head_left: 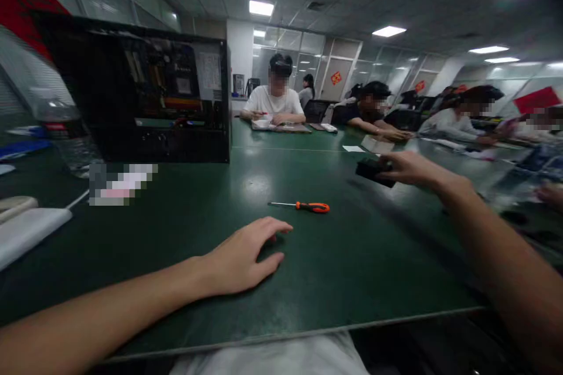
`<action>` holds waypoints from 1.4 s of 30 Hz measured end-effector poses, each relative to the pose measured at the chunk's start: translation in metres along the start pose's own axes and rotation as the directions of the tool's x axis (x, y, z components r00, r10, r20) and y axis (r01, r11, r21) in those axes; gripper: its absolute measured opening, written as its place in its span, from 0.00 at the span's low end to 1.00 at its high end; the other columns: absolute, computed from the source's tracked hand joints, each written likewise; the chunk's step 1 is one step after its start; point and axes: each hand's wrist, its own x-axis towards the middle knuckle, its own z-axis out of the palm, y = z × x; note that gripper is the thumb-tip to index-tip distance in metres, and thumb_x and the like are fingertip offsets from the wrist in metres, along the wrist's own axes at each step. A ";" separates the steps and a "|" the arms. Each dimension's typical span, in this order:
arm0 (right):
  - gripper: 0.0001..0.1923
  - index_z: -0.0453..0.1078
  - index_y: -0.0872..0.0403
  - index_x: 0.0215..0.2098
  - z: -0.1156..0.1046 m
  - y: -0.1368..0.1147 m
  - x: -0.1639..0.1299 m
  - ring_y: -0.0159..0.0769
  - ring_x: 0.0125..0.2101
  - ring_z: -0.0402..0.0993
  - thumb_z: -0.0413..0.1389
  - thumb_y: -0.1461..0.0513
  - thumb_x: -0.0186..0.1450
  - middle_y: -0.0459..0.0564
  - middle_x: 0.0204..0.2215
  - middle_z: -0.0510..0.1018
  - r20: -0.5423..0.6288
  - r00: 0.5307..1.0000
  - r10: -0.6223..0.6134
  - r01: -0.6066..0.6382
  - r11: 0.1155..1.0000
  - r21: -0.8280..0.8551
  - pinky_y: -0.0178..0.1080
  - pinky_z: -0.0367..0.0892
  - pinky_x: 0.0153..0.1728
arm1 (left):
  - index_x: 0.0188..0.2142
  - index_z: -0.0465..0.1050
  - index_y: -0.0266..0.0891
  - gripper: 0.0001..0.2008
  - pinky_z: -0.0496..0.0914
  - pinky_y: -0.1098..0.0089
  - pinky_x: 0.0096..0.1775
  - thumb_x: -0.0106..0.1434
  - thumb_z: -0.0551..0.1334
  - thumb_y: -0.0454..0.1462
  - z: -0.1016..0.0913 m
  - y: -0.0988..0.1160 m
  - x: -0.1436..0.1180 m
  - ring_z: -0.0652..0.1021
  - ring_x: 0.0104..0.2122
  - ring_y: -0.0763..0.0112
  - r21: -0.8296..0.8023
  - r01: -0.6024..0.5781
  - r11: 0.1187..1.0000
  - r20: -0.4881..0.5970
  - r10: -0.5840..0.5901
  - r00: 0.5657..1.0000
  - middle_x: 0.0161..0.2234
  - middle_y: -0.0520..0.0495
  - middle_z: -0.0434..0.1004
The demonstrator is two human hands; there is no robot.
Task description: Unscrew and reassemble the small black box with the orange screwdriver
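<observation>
My left hand [246, 255] rests on the green tabletop [308, 287], thumb and fingers apart, holding nothing. Just beyond its fingertips lies a screwdriver [313, 207] with an orange and black handle, its shaft pointing left. Over the right side of the table, my right hand [407, 170] grips a small black box-shaped object [373, 171] between thumb and fingers. A shadow falls on the table beneath that arm. What exactly the black object is cannot be made out. An open black computer case [185, 135] with its inner boards showing stands at the back left.
A clear plastic bottle [65, 129] stands left of the case. White objects [37, 231] with a cable lie at the left edge. Across the table sits a person in a white shirt [277, 102]. Other people work at the right, near papers [377, 145].
</observation>
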 end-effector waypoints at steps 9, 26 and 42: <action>0.10 0.67 0.54 0.36 0.023 -0.185 -0.050 0.34 0.34 0.71 0.63 0.58 0.62 0.49 0.36 0.76 -0.126 0.687 -0.716 0.712 0.627 0.316 0.36 0.62 0.36 | 0.64 0.60 0.39 0.32 0.70 0.56 0.56 0.64 0.67 0.41 -0.008 -0.004 0.010 0.73 0.56 0.55 -0.056 0.033 0.998 -0.347 -0.051 0.936 0.61 0.37 0.67; 0.20 0.76 0.57 0.43 0.050 -0.115 -0.005 0.38 0.35 0.73 0.51 0.50 0.71 0.55 0.37 0.78 -0.140 0.766 -0.627 0.639 0.719 0.274 0.39 0.65 0.37 | 0.52 0.77 0.37 0.21 0.71 0.64 0.47 0.61 0.68 0.43 -0.015 0.002 0.026 0.80 0.45 0.60 -0.020 0.168 0.986 -0.226 -0.168 0.960 0.48 0.43 0.81; 0.17 0.78 0.51 0.44 -0.111 -0.152 -0.034 0.31 0.26 0.70 0.57 0.49 0.68 0.45 0.28 0.79 -0.031 0.678 -0.734 0.733 0.674 0.091 0.36 0.58 0.28 | 0.53 0.79 0.37 0.22 0.71 0.69 0.42 0.61 0.68 0.42 -0.008 0.004 0.049 0.82 0.40 0.63 -0.085 0.188 0.979 -0.113 -0.197 0.974 0.43 0.46 0.84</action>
